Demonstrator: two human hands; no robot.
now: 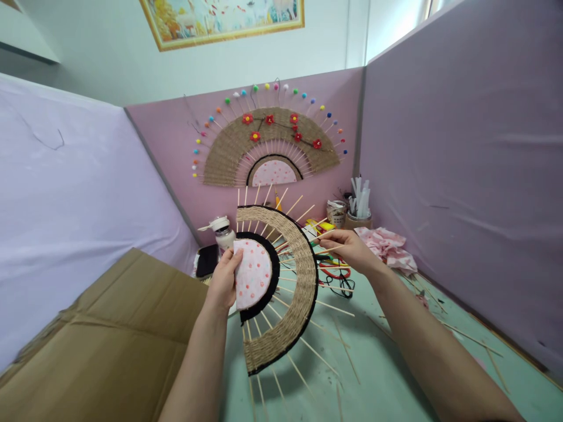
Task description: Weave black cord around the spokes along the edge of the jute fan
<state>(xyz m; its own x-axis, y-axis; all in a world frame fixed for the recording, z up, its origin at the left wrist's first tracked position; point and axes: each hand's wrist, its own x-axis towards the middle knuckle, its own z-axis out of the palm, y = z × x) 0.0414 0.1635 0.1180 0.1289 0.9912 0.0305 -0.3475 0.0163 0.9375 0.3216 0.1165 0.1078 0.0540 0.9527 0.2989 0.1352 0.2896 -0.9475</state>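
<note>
The left fingers (238,258) clasp the dotted pink half-circle center (254,275) of a woven tan, black-edged fan (305,264), apparently steadying it upright above the pale green worktop (325,363); the right fingers (334,239) pinch one outer stick, seemingly to reach the rim. Lilac partitions (457,146) enclose it all, a gold-framed picture (229,20) above.

Gold-framed pic (224,20) on pale wall (105,53); below it, pink partition (167,135); 2 lilac side panels, 1 L, 1 R of pic; bright window (396,29) upper R of pic.
</note>
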